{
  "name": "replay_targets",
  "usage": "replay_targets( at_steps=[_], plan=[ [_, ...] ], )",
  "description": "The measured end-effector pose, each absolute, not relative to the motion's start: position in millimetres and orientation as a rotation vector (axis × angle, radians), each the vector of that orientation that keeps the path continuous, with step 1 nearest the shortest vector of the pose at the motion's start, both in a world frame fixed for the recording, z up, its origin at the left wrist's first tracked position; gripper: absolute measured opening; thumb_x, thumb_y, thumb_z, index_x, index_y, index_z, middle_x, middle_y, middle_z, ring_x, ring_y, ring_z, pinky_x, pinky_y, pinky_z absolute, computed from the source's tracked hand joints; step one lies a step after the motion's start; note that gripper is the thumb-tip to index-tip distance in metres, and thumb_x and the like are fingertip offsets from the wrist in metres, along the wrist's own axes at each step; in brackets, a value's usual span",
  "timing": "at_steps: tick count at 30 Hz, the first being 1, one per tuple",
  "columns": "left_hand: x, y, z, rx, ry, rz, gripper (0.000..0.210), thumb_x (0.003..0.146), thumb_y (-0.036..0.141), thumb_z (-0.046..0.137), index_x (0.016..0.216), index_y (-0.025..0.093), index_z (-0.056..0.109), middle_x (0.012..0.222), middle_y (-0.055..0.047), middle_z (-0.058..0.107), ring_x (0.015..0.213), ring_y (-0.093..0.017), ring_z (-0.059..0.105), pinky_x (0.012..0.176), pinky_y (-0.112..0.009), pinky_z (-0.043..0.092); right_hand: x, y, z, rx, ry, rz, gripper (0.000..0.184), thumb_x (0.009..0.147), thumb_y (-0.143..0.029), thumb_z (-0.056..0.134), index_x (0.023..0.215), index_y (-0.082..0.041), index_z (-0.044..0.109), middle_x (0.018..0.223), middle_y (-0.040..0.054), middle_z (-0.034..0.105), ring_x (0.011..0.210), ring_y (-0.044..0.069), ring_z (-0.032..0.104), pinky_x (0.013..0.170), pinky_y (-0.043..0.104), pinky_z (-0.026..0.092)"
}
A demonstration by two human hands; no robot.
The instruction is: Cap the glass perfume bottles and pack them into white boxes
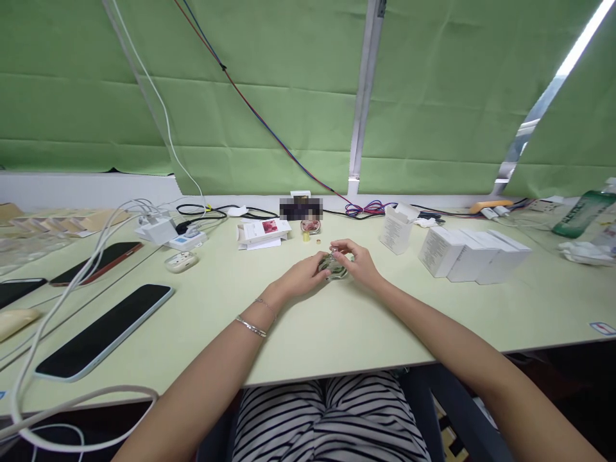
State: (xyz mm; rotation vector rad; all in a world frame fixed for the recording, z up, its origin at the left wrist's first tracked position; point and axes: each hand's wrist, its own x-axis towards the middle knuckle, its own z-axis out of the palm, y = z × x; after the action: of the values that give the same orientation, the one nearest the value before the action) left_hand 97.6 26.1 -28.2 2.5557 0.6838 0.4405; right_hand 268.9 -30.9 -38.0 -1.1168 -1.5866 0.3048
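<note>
A clear, rounded glass perfume bottle (335,268) is held low over the table in front of me. My left hand (308,271) wraps around its left side, thumb toward the near face. At the bottle's neck, my right hand (357,262) closes thumb and fingers on the top; the exact part pinched is partly hidden. Just beyond the hands are a small gold cap (306,237) and a tiny gold ring (318,242). Behind them lies a pink, glassy rounded object (310,226).
An opened white box (264,232) lies behind my left hand. To the right are an open upright carton (398,230) and several white boxes (469,256). On the left are a phone (106,333), an earbud case (181,261) and white cables (58,301). A green bottle (583,213) stands far right.
</note>
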Motion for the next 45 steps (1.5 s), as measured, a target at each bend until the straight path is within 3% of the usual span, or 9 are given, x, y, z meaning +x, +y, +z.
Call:
replay_targets(
  at_steps=[6, 12, 15, 22, 26, 33, 39, 45],
  plan=[
    [97.9, 26.2, -28.2, 2.558, 0.659, 0.447, 0.04, 0.086, 0.044, 0.037, 0.117, 0.019, 0.042, 0.101, -0.008, 0.059, 0.081, -0.022, 0.055, 0.065, -0.03, 0.04, 266.0, -29.3, -37.3, -1.123, -1.523, 0.319, 0.018, 0.076, -0.029, 0.055, 0.091, -0.019, 0.059, 0.089, 0.0036, 0.065, 0.08, 0.015, 0.06, 0.077, 0.032, 0.047],
    [98.2, 26.9, -28.7, 2.593, 0.659, 0.439, 0.041, 0.086, 0.045, 0.036, 0.116, 0.018, 0.043, 0.098, -0.008, 0.06, 0.079, -0.022, 0.055, 0.064, -0.03, 0.04, 265.3, -27.5, -43.9, -1.012, -1.465, 0.544, 0.037, 0.077, -0.034, 0.054, 0.111, -0.021, 0.05, 0.102, 0.0073, 0.062, 0.096, 0.018, 0.058, 0.084, 0.036, 0.046],
    [98.4, 27.1, -28.5, 2.6, 0.661, 0.428, 0.041, 0.085, 0.046, 0.036, 0.114, 0.017, 0.043, 0.099, -0.009, 0.059, 0.079, -0.022, 0.055, 0.064, -0.03, 0.04, 264.7, -27.2, -44.7, -0.929, -1.461, 0.63, 0.036, 0.08, -0.038, 0.05, 0.112, -0.022, 0.051, 0.106, 0.0078, 0.063, 0.103, 0.019, 0.057, 0.089, 0.038, 0.044],
    [97.9, 24.6, -27.1, 2.571, 0.696, 0.432, 0.042, 0.085, 0.048, 0.036, 0.113, 0.018, 0.044, 0.094, -0.008, 0.06, 0.076, -0.021, 0.055, 0.062, -0.029, 0.039, 266.4, -24.4, -42.8, -0.999, -1.345, 0.539, 0.039, 0.069, -0.035, 0.065, 0.103, -0.02, 0.054, 0.094, 0.0077, 0.066, 0.092, 0.019, 0.061, 0.084, 0.037, 0.046],
    [97.9, 24.0, -25.8, 2.584, 0.694, 0.415, 0.041, 0.085, 0.049, 0.035, 0.109, 0.017, 0.045, 0.091, -0.008, 0.06, 0.073, -0.02, 0.054, 0.061, -0.029, 0.039, 267.0, -25.7, -43.3, -0.939, -1.381, 0.611, 0.042, 0.074, -0.039, 0.059, 0.11, -0.021, 0.05, 0.105, 0.0092, 0.064, 0.101, 0.02, 0.057, 0.086, 0.038, 0.045],
    [98.1, 24.0, -26.0, 2.582, 0.684, 0.426, 0.039, 0.085, 0.046, 0.036, 0.11, 0.018, 0.045, 0.091, -0.007, 0.058, 0.074, -0.02, 0.053, 0.06, -0.028, 0.038, 268.8, -21.7, -46.4, -1.028, -1.38, 0.497, 0.04, 0.071, -0.035, 0.062, 0.106, -0.021, 0.052, 0.091, 0.0058, 0.064, 0.089, 0.017, 0.06, 0.082, 0.035, 0.047],
    [97.9, 24.0, -26.8, 2.587, 0.691, 0.432, 0.038, 0.085, 0.047, 0.035, 0.106, 0.017, 0.046, 0.088, -0.007, 0.058, 0.073, -0.02, 0.053, 0.058, -0.028, 0.037, 270.3, -25.0, -44.7, -0.979, -1.486, 0.538, 0.041, 0.077, -0.035, 0.055, 0.115, -0.022, 0.049, 0.104, 0.0085, 0.063, 0.1, 0.018, 0.058, 0.087, 0.037, 0.044],
    [98.2, 24.9, -27.5, 2.59, 0.689, 0.431, 0.04, 0.085, 0.048, 0.035, 0.109, 0.018, 0.045, 0.089, -0.006, 0.058, 0.072, -0.02, 0.052, 0.059, -0.028, 0.036, 270.5, -23.1, -45.3, -1.005, -1.424, 0.48, 0.038, 0.073, -0.032, 0.061, 0.107, -0.02, 0.053, 0.094, 0.0069, 0.065, 0.094, 0.019, 0.06, 0.084, 0.037, 0.045]
  ],
)
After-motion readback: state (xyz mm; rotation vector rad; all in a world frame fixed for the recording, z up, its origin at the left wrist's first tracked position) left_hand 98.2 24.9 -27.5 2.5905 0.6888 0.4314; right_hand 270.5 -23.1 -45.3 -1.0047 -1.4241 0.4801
